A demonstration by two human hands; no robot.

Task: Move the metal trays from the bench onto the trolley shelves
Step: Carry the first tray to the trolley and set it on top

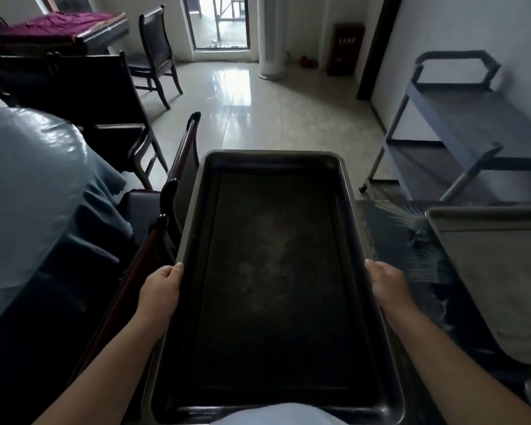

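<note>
A large dark metal tray [273, 271] is held level in front of me, its long side pointing away. My left hand [161, 289] grips its left rim and my right hand [388, 286] grips its right rim, thumbs on top. A second, paler metal tray [500, 271] lies on the bench [390, 228] at the right. The grey trolley [460, 124] stands further off at the right by the wall, its two visible shelves bare.
A round table with a blue cloth [37, 194] fills the left. Dark wooden chairs [105, 118] stand beside it and close to the tray's left edge. A white column [273, 38] and a doorway [221, 23] lie ahead across the shiny floor.
</note>
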